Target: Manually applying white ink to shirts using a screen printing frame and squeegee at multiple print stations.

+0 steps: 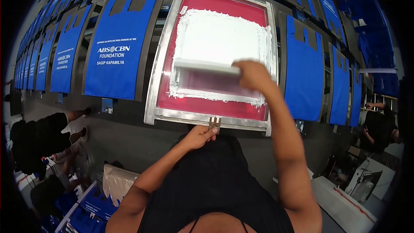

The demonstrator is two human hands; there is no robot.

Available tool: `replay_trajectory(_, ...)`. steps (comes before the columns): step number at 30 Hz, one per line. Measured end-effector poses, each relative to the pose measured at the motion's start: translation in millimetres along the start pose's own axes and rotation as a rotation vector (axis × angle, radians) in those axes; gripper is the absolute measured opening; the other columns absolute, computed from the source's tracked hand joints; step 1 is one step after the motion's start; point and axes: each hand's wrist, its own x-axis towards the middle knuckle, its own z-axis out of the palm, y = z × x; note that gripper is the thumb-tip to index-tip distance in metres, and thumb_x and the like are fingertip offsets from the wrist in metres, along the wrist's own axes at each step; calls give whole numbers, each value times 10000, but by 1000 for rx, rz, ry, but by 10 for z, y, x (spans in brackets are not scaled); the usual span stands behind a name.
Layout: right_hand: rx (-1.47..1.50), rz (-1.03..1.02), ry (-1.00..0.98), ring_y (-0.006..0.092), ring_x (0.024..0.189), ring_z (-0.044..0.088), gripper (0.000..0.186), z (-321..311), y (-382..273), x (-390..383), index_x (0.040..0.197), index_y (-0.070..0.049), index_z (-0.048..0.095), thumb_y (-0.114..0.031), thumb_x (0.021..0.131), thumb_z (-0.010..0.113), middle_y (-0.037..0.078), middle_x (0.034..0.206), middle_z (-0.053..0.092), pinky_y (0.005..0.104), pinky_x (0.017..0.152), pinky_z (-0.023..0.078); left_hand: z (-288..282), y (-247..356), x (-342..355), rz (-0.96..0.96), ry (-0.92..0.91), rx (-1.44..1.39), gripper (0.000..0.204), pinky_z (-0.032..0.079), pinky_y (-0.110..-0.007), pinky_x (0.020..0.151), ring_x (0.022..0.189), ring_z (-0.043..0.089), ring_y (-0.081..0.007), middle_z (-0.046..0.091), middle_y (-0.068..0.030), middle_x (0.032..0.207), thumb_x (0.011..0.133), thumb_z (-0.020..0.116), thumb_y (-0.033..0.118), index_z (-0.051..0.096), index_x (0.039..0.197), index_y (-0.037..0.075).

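Observation:
A metal-framed printing screen (166, 87) with red borders lies in front of me, thick white ink (222, 34) spread over its middle. My right hand (254, 75) is closed on the right part of a long pale squeegee (202, 65), which lies crosswise over the screen and is blurred by motion. Below it a strip of mesh shows pinkish through thin ink. At the near edge of the frame, my left hand (202, 136) pinches a small metal bracket (214, 124) between thumb and fingers.
Blue printed bag panels (118, 75) lie on boards left of the screen, and plain-fronted blue panels (303, 82) to the right. More rows continue behind. Other people (43, 133) are at the far left and right. A stack of blue bags (92, 205) is at lower left.

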Motion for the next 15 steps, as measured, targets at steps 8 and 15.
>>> replay_trajectory(8, 72, -130, 245, 296, 810, 574, 362, 593, -353, -1139, 976, -51, 604, -31, 616, 637, 100, 824, 614, 428, 704, 445, 28, -57, 108, -228, 51, 221, 470, 398, -254, 568, 594, 482, -87, 565, -6, 618, 924, 519, 465, 657, 747, 52)
replay_trajectory(15, 199, 70, 203, 293, 879, 592, 314, 361, 518, -1044, 914, -72, 672, -199, 639, 757, 117, 853, 651, 378, 892, 406, 25, -344, 118, -274, 227, 357, 549, 439, -291, 606, 603, 553, -148, 595, -54, 608, 896, 502, 533, 656, 701, 44)
